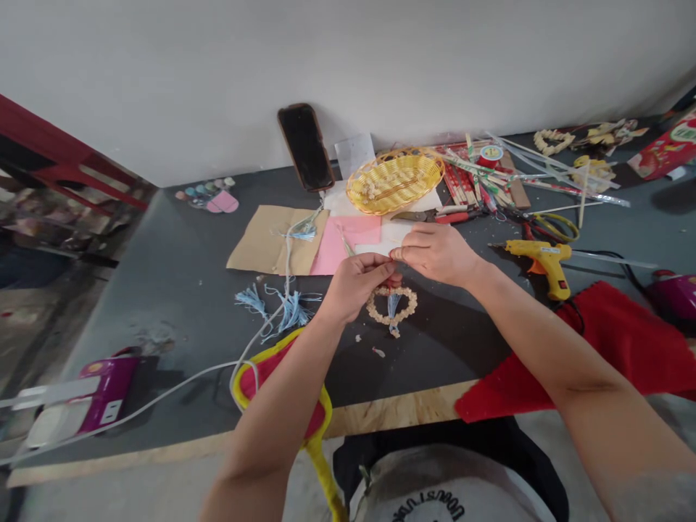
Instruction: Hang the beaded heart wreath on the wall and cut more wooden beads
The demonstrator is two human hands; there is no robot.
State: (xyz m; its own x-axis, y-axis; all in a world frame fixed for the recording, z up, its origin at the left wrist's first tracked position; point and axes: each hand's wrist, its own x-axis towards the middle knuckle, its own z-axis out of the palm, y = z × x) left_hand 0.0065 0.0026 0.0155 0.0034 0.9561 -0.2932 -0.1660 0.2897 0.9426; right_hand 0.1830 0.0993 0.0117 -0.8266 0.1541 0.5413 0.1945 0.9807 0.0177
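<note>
My left hand (359, 281) and my right hand (438, 252) meet above the middle of the table, both with fingers pinched together. Whatever thin piece lies between the fingertips is too small to make out. Just below the left fingers is a heart-shaped ring of small cream beads or chips (412, 309), its top partly covered by those fingers. A light blue tassel (392, 304) runs down its middle. Further light blue tassels (293, 310) lie to the left. Behind the hands are a pink sheet (363, 230) and a brown paper sheet (261, 235).
A yellow basket (394, 181) holds small pale pieces. A phone (307, 148) leans on the wall. Pliers (460, 216), scissors (554, 226) and a yellow glue gun (549, 264) lie right. A white cable (266, 319) crosses left, near a purple power strip (112, 391). Red cloth (620, 348) overhangs the front edge.
</note>
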